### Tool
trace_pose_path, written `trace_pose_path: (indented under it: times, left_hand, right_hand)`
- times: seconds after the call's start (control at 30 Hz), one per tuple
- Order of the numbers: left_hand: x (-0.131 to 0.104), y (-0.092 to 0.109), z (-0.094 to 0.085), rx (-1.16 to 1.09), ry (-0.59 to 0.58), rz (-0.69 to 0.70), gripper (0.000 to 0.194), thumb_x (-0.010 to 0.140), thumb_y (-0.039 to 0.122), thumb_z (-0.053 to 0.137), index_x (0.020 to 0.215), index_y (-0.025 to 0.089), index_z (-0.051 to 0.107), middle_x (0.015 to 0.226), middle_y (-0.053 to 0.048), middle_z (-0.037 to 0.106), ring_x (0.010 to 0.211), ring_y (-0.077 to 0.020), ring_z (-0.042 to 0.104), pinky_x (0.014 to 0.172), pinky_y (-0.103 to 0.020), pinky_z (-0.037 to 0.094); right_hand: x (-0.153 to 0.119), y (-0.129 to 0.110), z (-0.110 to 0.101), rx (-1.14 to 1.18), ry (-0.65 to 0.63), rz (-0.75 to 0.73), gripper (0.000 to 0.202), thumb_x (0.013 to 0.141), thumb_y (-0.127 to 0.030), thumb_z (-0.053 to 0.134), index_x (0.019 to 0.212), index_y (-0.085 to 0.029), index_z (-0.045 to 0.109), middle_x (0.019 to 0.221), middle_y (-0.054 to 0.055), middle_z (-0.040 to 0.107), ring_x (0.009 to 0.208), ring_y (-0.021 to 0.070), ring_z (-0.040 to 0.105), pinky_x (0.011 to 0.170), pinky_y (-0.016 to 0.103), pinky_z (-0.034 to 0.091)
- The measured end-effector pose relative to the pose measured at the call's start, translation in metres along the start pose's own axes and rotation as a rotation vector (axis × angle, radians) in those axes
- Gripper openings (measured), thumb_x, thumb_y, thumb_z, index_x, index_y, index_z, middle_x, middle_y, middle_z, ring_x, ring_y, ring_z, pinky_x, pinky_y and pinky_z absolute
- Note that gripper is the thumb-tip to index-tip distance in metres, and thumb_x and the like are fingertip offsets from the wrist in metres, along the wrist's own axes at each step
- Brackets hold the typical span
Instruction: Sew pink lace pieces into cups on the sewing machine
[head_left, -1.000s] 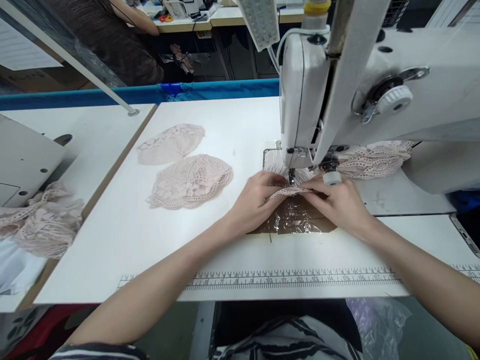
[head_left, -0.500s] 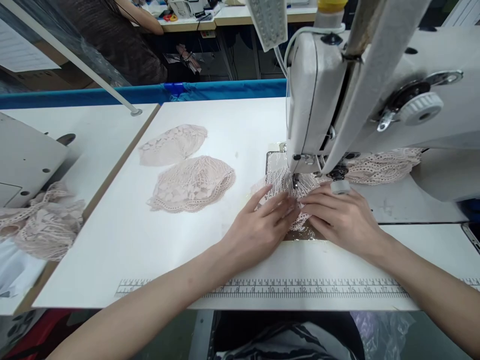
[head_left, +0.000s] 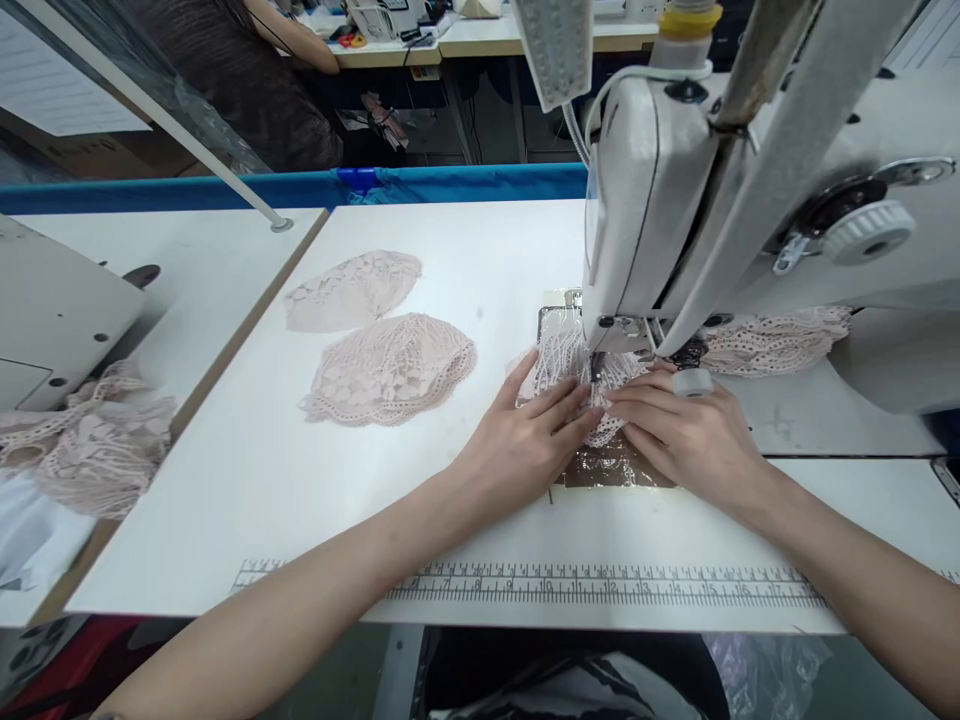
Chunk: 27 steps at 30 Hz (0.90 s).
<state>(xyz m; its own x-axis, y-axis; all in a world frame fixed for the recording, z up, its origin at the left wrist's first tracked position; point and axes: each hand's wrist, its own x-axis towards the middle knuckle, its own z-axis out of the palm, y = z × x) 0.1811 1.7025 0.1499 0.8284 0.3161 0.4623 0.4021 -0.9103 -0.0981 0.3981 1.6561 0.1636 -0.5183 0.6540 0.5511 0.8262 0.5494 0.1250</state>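
Note:
A pale pink lace piece [head_left: 561, 352] lies under the presser foot [head_left: 596, 366] of a white sewing machine [head_left: 637, 200]. My left hand [head_left: 521, 440] rests on the lace from the left, fingers spread and stretched out, index finger pointing away from me. My right hand [head_left: 694, 430] lies on the right side of the lace with its fingers stretched toward the needle area. Its fingertips come close to those of my left hand. Part of the lace is hidden beneath both hands. Below them shows a shiny brown-taped patch [head_left: 611, 467] on the table.
Two lace cups [head_left: 390, 370] lie on the white table [head_left: 247, 480] to the left. More lace [head_left: 780, 342] sits behind the machine's needle end, and a lace bundle [head_left: 112, 450] at far left. A printed ruler [head_left: 585, 584] runs along the front edge. A person [head_left: 232, 80] is beyond.
The lace has slid slightly away from me under the presser foot, showing more of the brown patch. My left fingers have spread wider. The view has shifted a little.

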Motion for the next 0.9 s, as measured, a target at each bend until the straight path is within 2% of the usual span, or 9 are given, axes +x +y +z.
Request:
trace_pose_path:
  times: [0.13,0.33,0.43,0.6,0.9]
  left_hand:
    - [0.004,-0.007,0.002,-0.015,-0.001,-0.018,0.032,0.098,0.018,0.041,0.125,0.017,0.058,0.128,-0.011,0.061,0.122,-0.0239,0.056,0.115,-0.064,0.018]
    - [0.011,-0.014,0.005,-0.007,0.015,-0.041,0.031,0.099,0.02,0.039,0.124,0.018,0.059,0.126,-0.01,0.062,0.121,-0.0246,0.057,0.114,-0.068,0.013]
    - [0.009,-0.008,0.005,0.018,0.04,-0.057,0.03,0.099,0.024,0.042,0.123,0.019,0.06,0.125,-0.009,0.063,0.121,-0.0245,0.057,0.115,-0.067,0.016]
    - [-0.001,0.008,0.0,0.05,0.076,-0.019,0.031,0.097,0.025,0.047,0.122,0.014,0.06,0.121,-0.009,0.066,0.115,-0.0212,0.061,0.116,-0.055,0.028]
    - [-0.003,0.01,-0.001,0.051,0.074,-0.02,0.03,0.096,0.025,0.048,0.121,0.012,0.061,0.12,-0.01,0.066,0.114,-0.0215,0.062,0.115,-0.055,0.029]
  right_hand:
    - [0.003,0.003,0.003,-0.064,-0.009,0.021,0.02,0.091,-0.017,0.054,0.095,-0.017,0.073,0.088,0.003,0.076,0.077,0.0173,0.068,0.079,0.034,0.051]
    - [0.007,0.005,0.008,-0.116,-0.026,0.062,0.022,0.09,-0.011,0.054,0.097,-0.019,0.073,0.085,0.004,0.075,0.082,0.0185,0.067,0.077,0.033,0.05]
    - [0.005,0.004,0.008,-0.158,-0.001,0.047,0.021,0.089,-0.013,0.055,0.1,-0.018,0.072,0.093,0.005,0.075,0.086,0.0201,0.067,0.085,0.037,0.049]
    - [-0.001,-0.001,0.002,-0.082,-0.001,-0.065,0.022,0.089,-0.016,0.055,0.103,-0.015,0.071,0.106,0.001,0.073,0.09,0.0199,0.066,0.091,0.039,0.048]
    - [-0.004,-0.004,-0.002,-0.079,-0.025,-0.04,0.021,0.09,-0.019,0.055,0.102,-0.016,0.072,0.107,0.002,0.073,0.09,0.0192,0.066,0.094,0.04,0.047]
